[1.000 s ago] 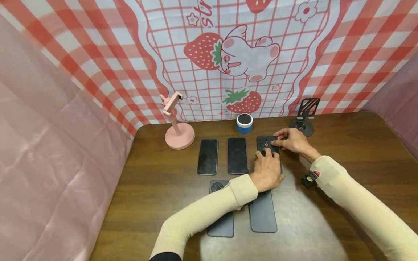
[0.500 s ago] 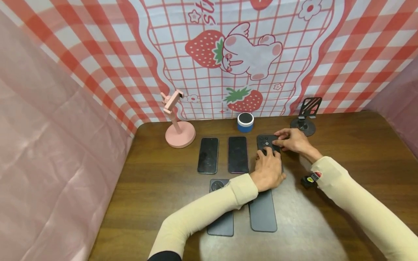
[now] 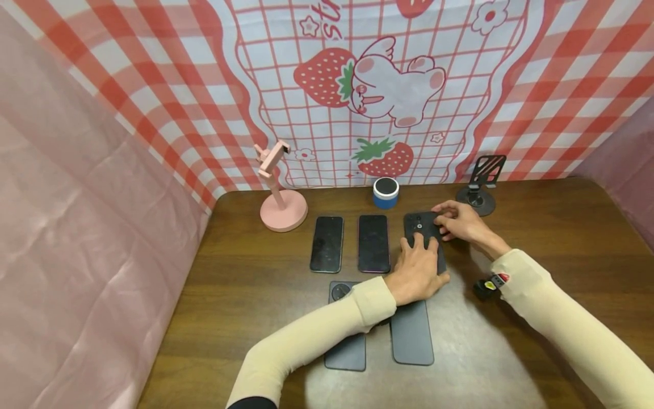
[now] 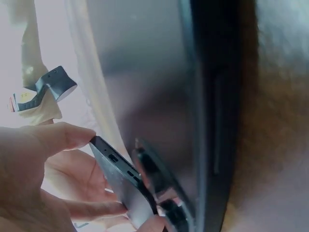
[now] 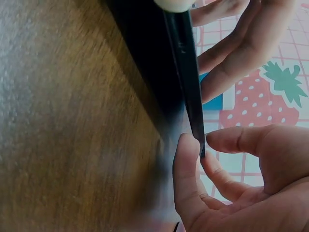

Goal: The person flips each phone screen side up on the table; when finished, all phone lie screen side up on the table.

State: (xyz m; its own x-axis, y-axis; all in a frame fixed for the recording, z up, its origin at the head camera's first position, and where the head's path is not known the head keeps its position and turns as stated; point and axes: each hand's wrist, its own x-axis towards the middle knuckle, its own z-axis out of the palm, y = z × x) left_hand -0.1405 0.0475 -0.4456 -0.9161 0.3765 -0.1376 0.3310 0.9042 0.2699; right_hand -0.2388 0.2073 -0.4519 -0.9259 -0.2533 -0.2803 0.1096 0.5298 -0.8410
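A dark smartphone point(image 3: 427, 222), camera side up, lies at the right end of the back row. My left hand point(image 3: 411, 274) grips it from above, fingers spread over its back and thumb at its lower right corner. The left wrist view shows that thumb on the phone's port end point(image 4: 116, 166). At the upper right corner my right hand point(image 3: 462, 221) pinches the phone's edge. In the right wrist view the phone's long side point(image 5: 189, 82) is seen edge-on between both hands' fingers. Under my left wrist lies a grey phone point(image 3: 411, 335), its top covered.
Two phones point(image 3: 327, 244) lie screen up to the left. A phone with a round camera point(image 3: 347, 355) is partly under my left sleeve. Behind stand a pink phone stand point(image 3: 283, 211), a blue-and-white round speaker point(image 3: 385, 193) and a black phone stand point(image 3: 477, 196), near the checked cloth point(image 3: 189, 102).
My right fingers have slid slightly right, from over the camera area to the phone's edge, uncovering more of its back. My left hand's fingers have spread slightly; the head view has shifted a little.
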